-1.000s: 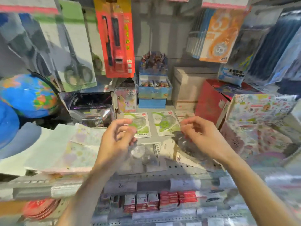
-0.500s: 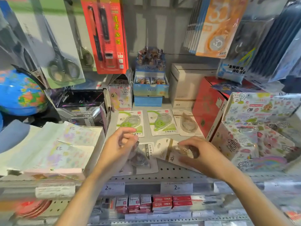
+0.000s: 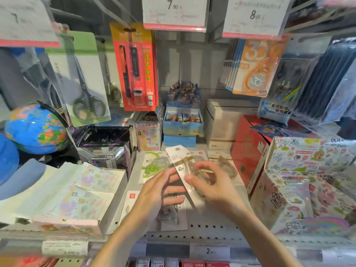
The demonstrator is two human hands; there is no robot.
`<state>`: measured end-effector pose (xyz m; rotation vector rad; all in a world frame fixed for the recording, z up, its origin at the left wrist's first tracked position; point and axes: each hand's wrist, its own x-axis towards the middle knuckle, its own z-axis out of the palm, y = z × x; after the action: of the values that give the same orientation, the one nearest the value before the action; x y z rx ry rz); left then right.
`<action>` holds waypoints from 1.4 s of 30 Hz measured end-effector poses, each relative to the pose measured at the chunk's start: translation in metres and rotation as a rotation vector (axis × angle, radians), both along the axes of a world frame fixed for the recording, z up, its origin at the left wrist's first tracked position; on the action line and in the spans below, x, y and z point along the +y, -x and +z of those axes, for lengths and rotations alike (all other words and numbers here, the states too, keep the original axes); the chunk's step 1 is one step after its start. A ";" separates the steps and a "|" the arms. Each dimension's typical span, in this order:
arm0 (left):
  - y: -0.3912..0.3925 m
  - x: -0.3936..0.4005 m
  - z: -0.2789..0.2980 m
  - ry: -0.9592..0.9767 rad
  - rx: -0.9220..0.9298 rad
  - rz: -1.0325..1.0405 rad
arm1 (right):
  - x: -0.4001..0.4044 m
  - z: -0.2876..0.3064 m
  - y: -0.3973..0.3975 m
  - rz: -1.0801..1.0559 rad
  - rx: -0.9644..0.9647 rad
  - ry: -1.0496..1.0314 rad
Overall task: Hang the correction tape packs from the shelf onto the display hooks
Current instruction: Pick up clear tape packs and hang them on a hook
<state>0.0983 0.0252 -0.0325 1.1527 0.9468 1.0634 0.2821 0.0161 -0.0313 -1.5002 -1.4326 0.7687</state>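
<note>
— Where are we?
— A stationery shop: price cards (image 3: 175,11) hang overhead, carded scissors (image 3: 87,93) and pen packs (image 3: 134,68) dangle on hooks.
— And below?
— A perforated metal shelf (image 3: 208,226) with a price label (image 3: 209,251), and a globe (image 3: 36,128).

Glossy clear plastic blister on a matt card correction tape pack (image 3: 185,170), above perforated grey metal shelf (image 3: 208,228).

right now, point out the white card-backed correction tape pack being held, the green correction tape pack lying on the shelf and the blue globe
white card-backed correction tape pack (image 3: 180,160): head view, card near the 40m print
green correction tape pack (image 3: 152,166): head view, green dispenser
blue globe (image 3: 35,130): head view, front of the sphere
</note>
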 end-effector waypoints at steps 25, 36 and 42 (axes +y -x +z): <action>0.008 0.033 -0.005 -0.131 0.047 -0.065 | 0.011 0.010 -0.002 -0.117 0.282 0.026; 0.016 0.043 -0.009 -0.072 0.052 0.008 | 0.046 -0.027 -0.044 -0.312 -0.656 0.237; 0.018 0.041 -0.009 -0.067 0.052 0.017 | 0.039 -0.017 -0.045 -0.352 -0.603 0.226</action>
<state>0.0806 0.0665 -0.0418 1.2341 0.9688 1.0900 0.3273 0.0550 -0.0485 -2.2141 -1.4658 0.2696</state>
